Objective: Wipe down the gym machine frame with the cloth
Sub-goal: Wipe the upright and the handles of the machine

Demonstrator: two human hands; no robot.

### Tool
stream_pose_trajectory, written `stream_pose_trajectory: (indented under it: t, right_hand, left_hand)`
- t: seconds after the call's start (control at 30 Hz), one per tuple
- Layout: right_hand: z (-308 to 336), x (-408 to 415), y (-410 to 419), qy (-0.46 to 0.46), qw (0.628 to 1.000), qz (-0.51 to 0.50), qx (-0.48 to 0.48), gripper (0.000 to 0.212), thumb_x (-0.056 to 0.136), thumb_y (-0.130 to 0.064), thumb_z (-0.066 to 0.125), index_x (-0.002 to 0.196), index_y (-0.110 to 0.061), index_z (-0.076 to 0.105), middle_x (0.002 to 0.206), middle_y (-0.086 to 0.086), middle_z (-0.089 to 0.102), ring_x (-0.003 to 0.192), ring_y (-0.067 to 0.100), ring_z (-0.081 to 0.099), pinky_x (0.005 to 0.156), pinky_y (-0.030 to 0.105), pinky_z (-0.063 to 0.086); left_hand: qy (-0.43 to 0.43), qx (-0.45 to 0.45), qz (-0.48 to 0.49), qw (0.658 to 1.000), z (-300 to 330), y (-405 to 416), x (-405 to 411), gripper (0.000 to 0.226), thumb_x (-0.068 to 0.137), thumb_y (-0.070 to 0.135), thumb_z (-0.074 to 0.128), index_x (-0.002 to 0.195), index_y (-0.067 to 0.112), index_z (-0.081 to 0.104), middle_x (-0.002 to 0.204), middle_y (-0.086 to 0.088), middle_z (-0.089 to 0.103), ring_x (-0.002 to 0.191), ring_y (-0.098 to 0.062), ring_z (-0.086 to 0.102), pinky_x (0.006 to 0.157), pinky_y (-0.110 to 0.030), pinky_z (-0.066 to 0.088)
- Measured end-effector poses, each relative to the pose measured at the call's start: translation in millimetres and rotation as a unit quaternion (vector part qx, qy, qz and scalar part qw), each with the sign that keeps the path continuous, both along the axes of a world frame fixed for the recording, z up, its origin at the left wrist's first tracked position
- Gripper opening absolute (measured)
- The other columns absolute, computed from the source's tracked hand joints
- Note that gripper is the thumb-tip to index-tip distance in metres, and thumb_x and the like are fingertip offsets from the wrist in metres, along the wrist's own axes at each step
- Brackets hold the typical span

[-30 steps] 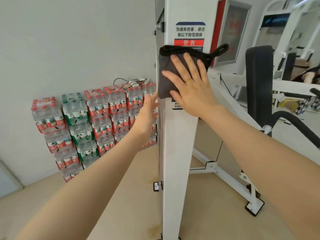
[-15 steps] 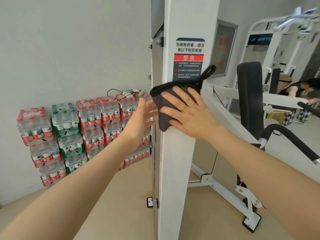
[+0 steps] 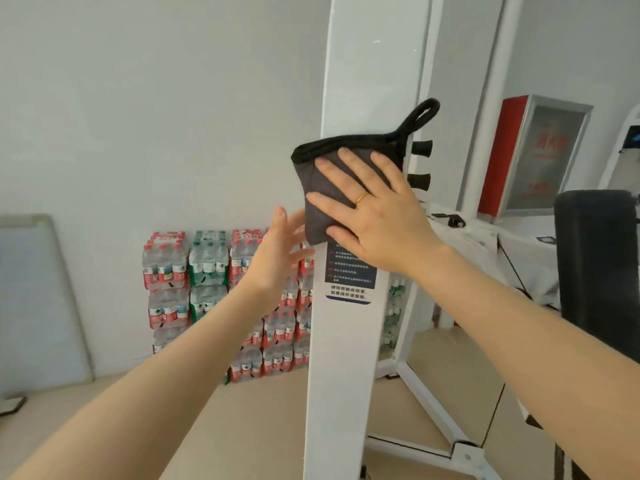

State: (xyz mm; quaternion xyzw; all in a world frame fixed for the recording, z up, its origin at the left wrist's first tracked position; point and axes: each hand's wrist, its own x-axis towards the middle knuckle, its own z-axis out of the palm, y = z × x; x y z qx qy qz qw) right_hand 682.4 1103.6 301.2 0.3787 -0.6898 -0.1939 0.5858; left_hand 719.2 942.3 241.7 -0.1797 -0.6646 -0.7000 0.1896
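Observation:
A tall white upright post of the gym machine frame (image 3: pixel 360 81) stands in the middle of the view, with a warning sticker (image 3: pixel 349 275) on its front. A folded dark grey cloth (image 3: pixel 322 188) with a black hem and hanging loop lies flat on the post over the top of the sticker. My right hand (image 3: pixel 374 213) presses the cloth against the post with straight, spread fingers. Left of the post, my left hand (image 3: pixel 277 254) is held up with fingers extended, its fingertips at the cloth's lower left edge and the side of the post.
Shrink-wrapped packs of water bottles (image 3: pixel 207 268) are stacked against the white wall behind the post. A grey board (image 3: pixel 38 299) leans at the left. A black pad (image 3: pixel 595 265) and the frame's floor struts (image 3: pixel 433 410) are on the right, a red cabinet (image 3: pixel 533 154) behind.
My right hand has slid the cloth up the post, from below the sticker to over its top. The view has tilted upward. My left hand stays beside the post.

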Motion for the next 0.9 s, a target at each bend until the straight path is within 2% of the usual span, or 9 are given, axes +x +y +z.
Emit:
stream_pose_trajectory:
  t: [0.2,0.3,0.37,0.47,0.53,0.63,0.73,0.8,0.9]
  right_hand:
    - [-2,-2,14,0.018,0.996,0.055,0.068,0.043,0.091,-0.042,0.037,0.125,-0.028,0.059,0.140,0.005,0.048,0.131,0.026,0.043,0.109,0.046,0.029]
    - [38,-11,22,0.036,0.996,0.082,0.003,0.042,0.091,-0.039,0.040,0.127,-0.026,0.058,0.140,0.006,0.048,0.131,0.028,0.042,0.109,0.046,0.027]
    - [66,-16,26,0.014,0.993,0.102,-0.059,0.043,0.091,-0.038,0.040,0.129,-0.025,0.056,0.142,0.007,0.044,0.133,0.031,0.039,0.110,0.047,0.022]
    - [86,-19,26,-0.018,0.985,0.135,-0.110,0.043,0.089,-0.036,0.043,0.127,-0.023,0.058,0.144,0.009,0.043,0.134,0.034,0.035,0.111,0.049,0.018]
    - [79,-18,24,-0.026,0.982,0.143,-0.117,0.043,0.089,-0.036,0.043,0.126,-0.024,0.058,0.144,0.009,0.042,0.135,0.034,0.034,0.111,0.049,0.016]
    - [51,-19,24,-0.025,0.986,0.139,-0.094,0.043,0.089,-0.039,0.043,0.127,-0.025,0.058,0.144,0.009,0.042,0.135,0.033,0.034,0.112,0.047,0.014]
    - [41,-19,28,-0.021,0.989,0.135,-0.064,0.044,0.089,-0.041,0.043,0.128,-0.027,0.056,0.144,0.008,0.043,0.134,0.032,0.036,0.111,0.045,0.014]
    - [56,-21,27,-0.014,0.989,0.136,-0.053,0.044,0.088,-0.041,0.041,0.128,-0.027,0.057,0.143,0.007,0.044,0.133,0.032,0.037,0.112,0.045,0.015]
    - [94,-24,22,-0.011,0.985,0.147,-0.086,0.044,0.085,-0.040,0.045,0.125,-0.027,0.059,0.140,0.007,0.047,0.132,0.032,0.039,0.111,0.047,0.016]
  left_hand:
    - [-0.009,0.046,0.064,0.997,6,10,10,0.056,0.097,0.050,0.007,0.112,0.033,0.058,0.109,0.013,0.067,0.099,-0.007,0.064,0.083,-0.030,0.045]
    - [-0.010,0.011,0.102,0.995,18,15,12,0.058,0.094,0.054,0.008,0.120,0.029,0.054,0.118,0.006,0.063,0.109,-0.013,0.059,0.095,-0.038,0.042]
    - [0.000,-0.011,0.121,0.993,27,18,12,0.058,0.091,0.057,0.010,0.121,0.031,0.053,0.121,0.008,0.061,0.112,-0.013,0.057,0.098,-0.040,0.040]
    - [0.032,-0.058,0.129,0.989,39,24,13,0.055,0.089,0.063,0.013,0.119,0.040,0.053,0.120,0.018,0.061,0.110,-0.003,0.057,0.090,-0.030,0.040]
    - [0.047,-0.076,0.135,0.987,45,28,10,0.057,0.090,0.061,0.013,0.126,0.038,0.051,0.123,0.018,0.059,0.112,-0.002,0.055,0.091,-0.029,0.041]
    - [0.056,-0.051,0.146,0.986,51,29,4,0.059,0.088,0.062,0.018,0.134,0.036,0.043,0.130,0.015,0.054,0.114,-0.004,0.054,0.091,-0.030,0.042]
    - [0.076,-0.045,0.146,0.985,62,30,2,0.053,0.084,0.060,0.021,0.131,0.044,0.041,0.130,0.020,0.051,0.112,-0.004,0.055,0.086,-0.025,0.042]
    - [0.096,-0.052,0.145,0.983,75,31,1,0.045,0.085,0.059,0.022,0.124,0.049,0.044,0.125,0.027,0.053,0.108,0.000,0.056,0.082,-0.021,0.043]
    - [0.119,-0.048,0.156,0.979,95,28,-6,0.041,0.094,0.052,0.025,0.130,0.042,0.043,0.126,0.022,0.054,0.107,-0.001,0.057,0.081,-0.021,0.045]
